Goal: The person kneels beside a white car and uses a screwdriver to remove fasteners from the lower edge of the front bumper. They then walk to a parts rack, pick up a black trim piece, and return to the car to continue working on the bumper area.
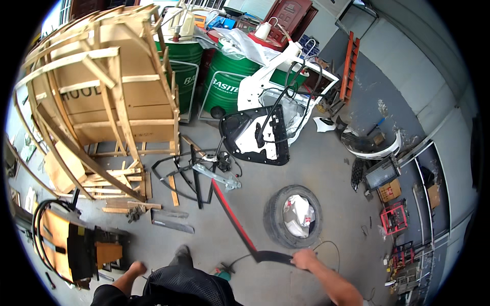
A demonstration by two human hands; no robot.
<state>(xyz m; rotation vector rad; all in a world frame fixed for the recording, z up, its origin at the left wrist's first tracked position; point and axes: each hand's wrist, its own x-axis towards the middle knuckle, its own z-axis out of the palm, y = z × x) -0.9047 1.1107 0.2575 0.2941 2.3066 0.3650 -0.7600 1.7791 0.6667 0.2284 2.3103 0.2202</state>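
Gripping the near black end of one long red-edged trim strip (240, 224) with right hand (304, 259), fingers closed around it. Strip's long axis running from near right up to far left across the floor (326, 173), far tip pointing toward the window-regulator frame (217, 173). Left hand (137, 268) loosely fisted, empty, near one yellow machine (66, 245). One tyre (293, 217) just right of strip; two green drums (224, 81) far.

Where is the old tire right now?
In the head view, the tire lies flat on the grey floor, right of centre, just above the right hand that grips a long red-and-black strip. Crumpled white stuff fills its middle.
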